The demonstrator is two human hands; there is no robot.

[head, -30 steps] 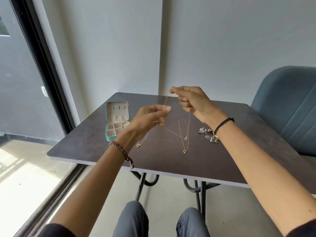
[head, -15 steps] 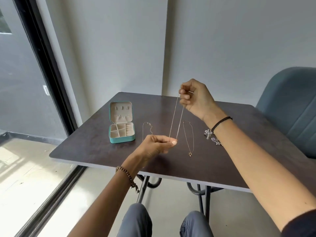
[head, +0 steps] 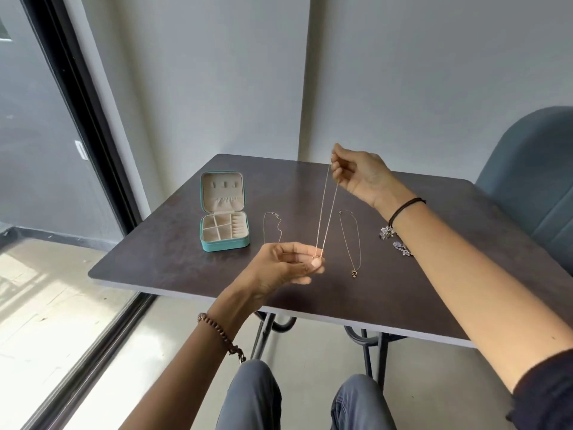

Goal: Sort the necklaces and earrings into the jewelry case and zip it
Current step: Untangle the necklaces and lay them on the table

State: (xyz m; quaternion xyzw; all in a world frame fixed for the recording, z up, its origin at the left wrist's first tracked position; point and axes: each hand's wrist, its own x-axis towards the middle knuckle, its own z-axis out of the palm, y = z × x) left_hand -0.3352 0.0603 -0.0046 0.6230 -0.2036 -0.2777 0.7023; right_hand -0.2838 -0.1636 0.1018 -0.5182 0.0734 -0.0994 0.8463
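Teal jewelry case (head: 224, 245): open, lid upright, beige lining. One fine gold necklace (head: 322, 209) is held taut in the air, pinched by the right hand (head: 359, 178) above and the left hand (head: 285, 265) below. A second necklace (head: 353, 272) and a third necklace (head: 264, 228) lie flat right of the case. Silver earrings (head: 387, 232) lie farthest right.

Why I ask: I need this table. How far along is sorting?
Done: teal jewelry case open, compartments seemingly empty. In hand: thin gold chain necklace, pinched between left hand and right hand. Left: two other necklaces, silvery earrings on dark table, then zipping.
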